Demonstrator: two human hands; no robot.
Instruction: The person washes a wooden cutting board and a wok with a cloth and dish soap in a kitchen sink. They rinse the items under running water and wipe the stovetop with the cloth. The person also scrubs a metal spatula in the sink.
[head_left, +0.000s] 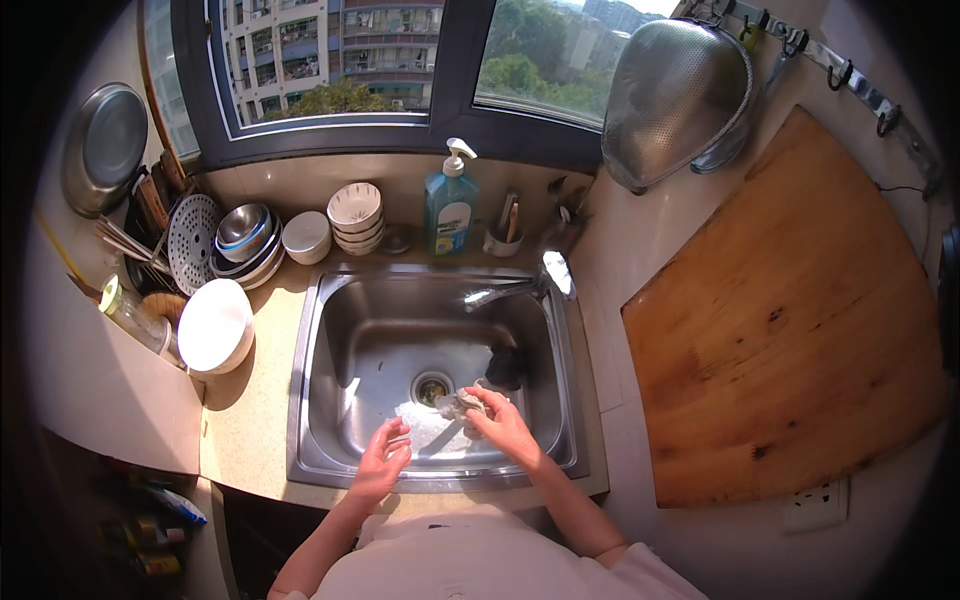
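My right hand (501, 424) grips a crumpled whitish cloth (459, 406) over the front right part of the stainless steel sink (367, 375). Part of the cloth is hidden behind the fingers. To its left, my left hand (385, 459) is held over the sink's front edge, fingers apart and holding nothing. The drain (432, 391) lies just beyond the cloth, with bits of something in it. A dark, bunched thing (506, 366), perhaps a scrubber, rests in the basin's right side. Above the back right corner of the basin reaches the metal faucet (510, 292).
Behind the sink stand a pump bottle (450, 206), stacked bowls (356, 214) and a cup with utensils (502, 244). A large white bowl (216, 326) sits on the left counter. At right, a wooden board (780, 330) leans against the wall beneath a hanging metal strainer (675, 97).
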